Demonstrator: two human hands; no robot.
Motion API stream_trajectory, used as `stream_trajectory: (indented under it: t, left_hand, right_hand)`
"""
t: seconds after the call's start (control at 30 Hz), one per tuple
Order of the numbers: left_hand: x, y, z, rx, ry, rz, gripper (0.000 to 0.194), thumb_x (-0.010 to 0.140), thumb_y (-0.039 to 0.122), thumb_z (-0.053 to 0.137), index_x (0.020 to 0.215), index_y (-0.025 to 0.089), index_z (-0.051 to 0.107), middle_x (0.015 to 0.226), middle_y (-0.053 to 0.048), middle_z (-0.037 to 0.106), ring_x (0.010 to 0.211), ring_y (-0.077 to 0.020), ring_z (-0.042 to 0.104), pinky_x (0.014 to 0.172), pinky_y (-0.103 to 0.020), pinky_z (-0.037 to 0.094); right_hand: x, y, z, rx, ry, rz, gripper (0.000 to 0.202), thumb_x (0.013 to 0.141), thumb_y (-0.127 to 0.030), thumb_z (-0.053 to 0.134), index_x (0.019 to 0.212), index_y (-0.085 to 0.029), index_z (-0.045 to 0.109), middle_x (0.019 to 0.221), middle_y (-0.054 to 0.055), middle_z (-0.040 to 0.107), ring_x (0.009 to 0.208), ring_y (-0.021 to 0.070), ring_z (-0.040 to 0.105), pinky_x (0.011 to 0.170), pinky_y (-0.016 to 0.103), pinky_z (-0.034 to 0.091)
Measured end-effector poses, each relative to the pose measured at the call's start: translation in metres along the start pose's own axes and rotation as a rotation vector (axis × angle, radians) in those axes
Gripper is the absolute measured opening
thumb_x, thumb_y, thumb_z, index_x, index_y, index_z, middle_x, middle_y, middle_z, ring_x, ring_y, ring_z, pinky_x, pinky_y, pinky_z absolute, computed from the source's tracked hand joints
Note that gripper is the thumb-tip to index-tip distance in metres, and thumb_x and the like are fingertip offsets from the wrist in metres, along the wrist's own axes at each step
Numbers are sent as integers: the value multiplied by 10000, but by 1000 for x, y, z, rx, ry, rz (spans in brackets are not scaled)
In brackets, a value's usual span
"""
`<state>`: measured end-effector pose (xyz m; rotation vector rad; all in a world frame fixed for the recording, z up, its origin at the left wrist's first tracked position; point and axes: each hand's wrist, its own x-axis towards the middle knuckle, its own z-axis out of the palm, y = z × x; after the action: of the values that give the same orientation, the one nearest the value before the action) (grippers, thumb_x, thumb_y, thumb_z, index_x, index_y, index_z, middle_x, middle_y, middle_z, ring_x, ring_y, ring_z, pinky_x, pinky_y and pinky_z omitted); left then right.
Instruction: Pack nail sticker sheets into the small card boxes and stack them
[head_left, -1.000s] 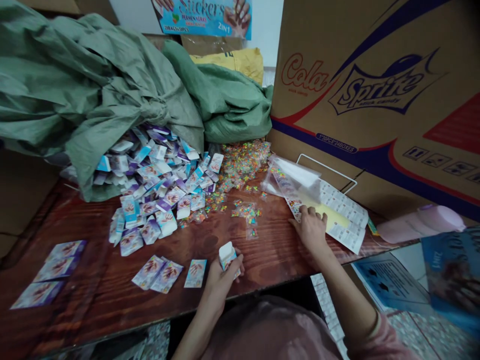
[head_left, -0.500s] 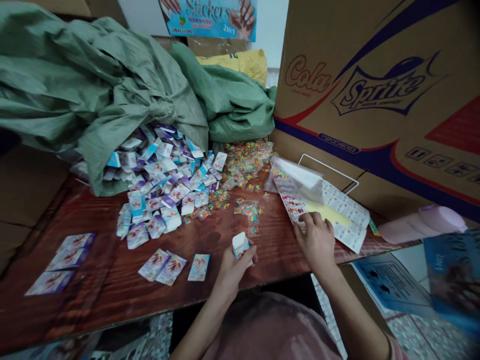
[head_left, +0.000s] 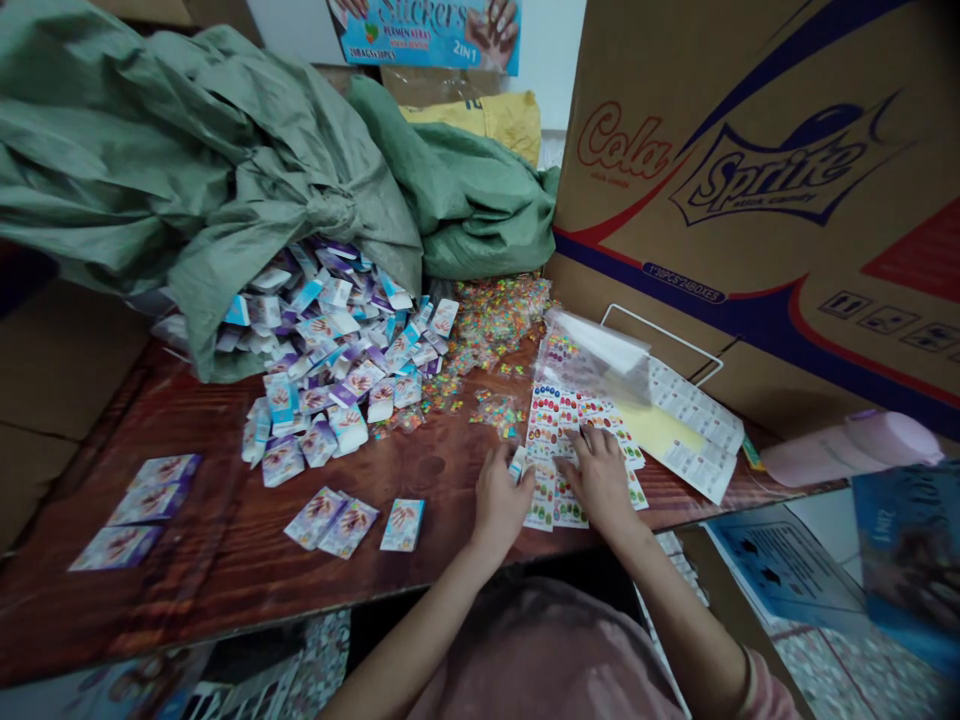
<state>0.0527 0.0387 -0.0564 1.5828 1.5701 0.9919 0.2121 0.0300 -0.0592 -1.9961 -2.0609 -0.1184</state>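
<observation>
My left hand [head_left: 504,500] is closed around a small carton [head_left: 517,462], and only its pale end shows between thumb and fingers. To its right lie sticker sheets [head_left: 546,430] printed with rows of small coloured designs. My right hand [head_left: 600,475] rests on these sheets with its fingers spread and slightly bent. A clear plastic sleeve [head_left: 592,355] covers their upper end. Beside them is a printed sheet [head_left: 686,400] with a pale yellow strip. One light blue carton [head_left: 403,525] lies left of my left hand, near a pair of purple cartons [head_left: 349,527].
A heap of small cartons [head_left: 330,360] spills from a green sack [head_left: 300,180]. Beside it are many tiny candy packets [head_left: 495,320]. A large cardboard box [head_left: 735,130] stands behind a wire stand [head_left: 667,340]. A pink bottle [head_left: 855,447] lies at the right edge.
My left hand has moved right and up with the small carton, close to my right hand. The sticker sheets now spread further left and toward me under my right hand, which has shifted left.
</observation>
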Motion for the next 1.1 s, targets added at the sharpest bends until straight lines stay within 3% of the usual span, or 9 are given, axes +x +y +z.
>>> stream_trajectory:
  t: [0.17, 0.33, 0.47, 0.57, 0.67, 0.77, 0.9, 1.0, 1.1]
  left_hand:
    - [-9, 1, 3, 438, -137, 177, 373, 685, 133, 715, 1029, 184, 580, 1158, -119, 539, 1103, -310, 494, 927, -484, 422]
    - [-15, -4, 4, 520, -141, 196, 362, 721, 127, 685, 1052, 184, 547, 1159, -121, 483, 1063, -293, 489, 892, -457, 446]
    - [-17, -8, 5, 517, -113, 210, 372, 724, 156, 695, 1050, 198, 520, 1153, -108, 471, 1080, -291, 485, 893, -465, 443]
    - [-19, -11, 5, 522, -114, 245, 418, 706, 124, 698, 1059, 211, 494, 1168, -95, 476, 1104, -285, 480, 916, -473, 433]
    - [-20, -14, 5, 519, -133, 266, 447, 684, 75, 687, 1058, 214, 485, 1202, -94, 481, 1133, -288, 473, 944, -483, 417]
    - [-21, -17, 5, 513, -144, 274, 440, 682, 86, 690, 1057, 203, 490, 1234, -109, 483, 1154, -305, 464, 956, -488, 409]
    - [-22, -19, 4, 420, -110, 266, 279, 754, 170, 650, 998, 197, 519, 1162, -105, 545, 1108, -293, 503, 917, -462, 435]
    - [-18, -15, -1, 183, -13, 211, 141, 827, 253, 583, 942, 190, 532, 1011, -92, 610, 1011, -251, 564, 875, -406, 459]
    - [-10, -1, -13, -113, 98, 89, 185, 819, 323, 598, 929, 188, 536, 940, -76, 640, 921, -217, 602, 844, -360, 467]
  right_hand:
    - [5, 17, 10, -158, -43, 18, 369, 893, -331, 531, 1253, -255, 557, 1382, 97, 486, 1314, 407, 284, 1008, 610, 231]
    - [17, 31, -6, -201, 38, 110, 327, 900, -209, 473, 1205, -191, 589, 1319, 152, 509, 1227, 393, 373, 968, 541, 306]
    - [36, 4, -2, 71, 43, 81, 335, 943, -262, 399, 1212, -152, 566, 1085, 153, 606, 988, 269, 533, 879, 389, 411]
    - [50, -25, 13, 118, -28, 121, 509, 887, -391, 526, 1309, -112, 470, 1072, 187, 597, 970, 290, 551, 842, 395, 431]
    - [59, -41, 25, 100, -43, 187, 628, 808, -379, 636, 1335, -104, 434, 1111, 232, 566, 1019, 336, 535, 850, 437, 419]
    - [66, -39, 31, 376, -20, 290, 592, 755, -282, 660, 1296, -136, 466, 1094, 194, 578, 973, 305, 563, 834, 417, 427]
    - [73, -19, 29, 792, -57, 390, 475, 720, -251, 612, 1173, -149, 511, 741, 33, 625, 680, 208, 597, 664, 332, 471]
    - [73, -10, 13, 1010, -54, 378, 509, 720, -347, 629, 1170, -165, 475, 658, -24, 607, 593, 170, 587, 584, 286, 475]
    - [66, -11, -13, 1415, -68, 327, 537, 678, -385, 704, 1138, -206, 493, 720, -23, 630, 643, 162, 606, 620, 290, 491]
